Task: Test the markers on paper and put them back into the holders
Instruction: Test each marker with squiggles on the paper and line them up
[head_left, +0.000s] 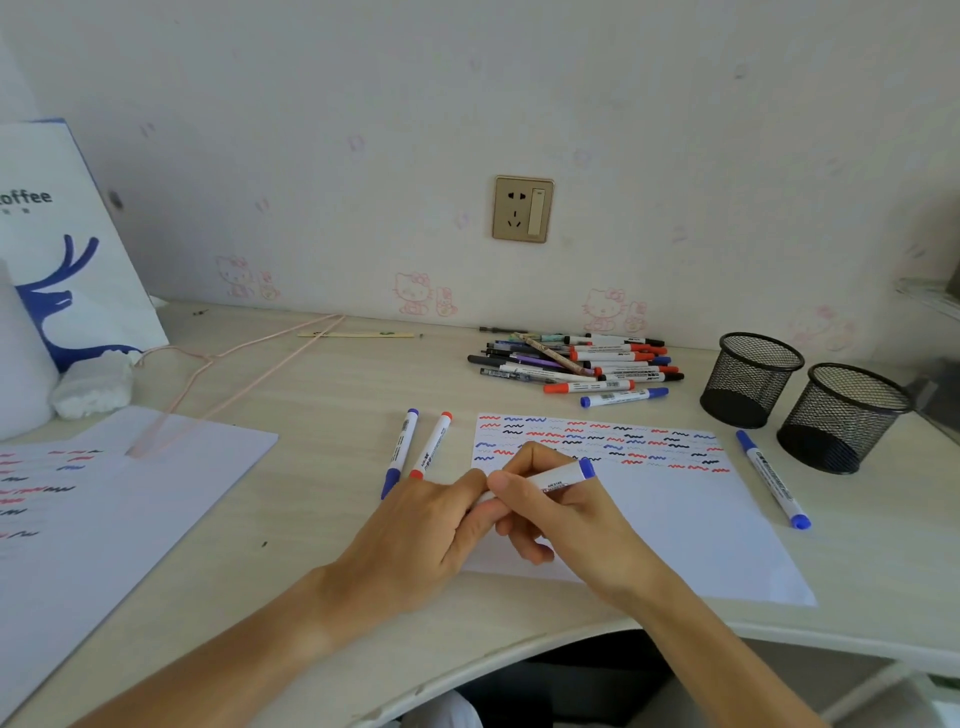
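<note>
Blue marker (558, 477), white barrel with a blue end, lying crosswise over the paper (675, 519) just below its scribbled rows: your right hand (566, 514) wraps the barrel while your left hand (431, 525) pinches the hidden cap end, so a sudden pull could streak ink or scatter the cap.

Your pale wood desk (332, 395) carries a scribbled paper sheet (675, 499), a second sheet (130, 499) at left, a marker pile (576, 361), loose markers, two mesh holders (750, 379), a pink hanger (228, 374) and a paper bag (67, 244).
</note>
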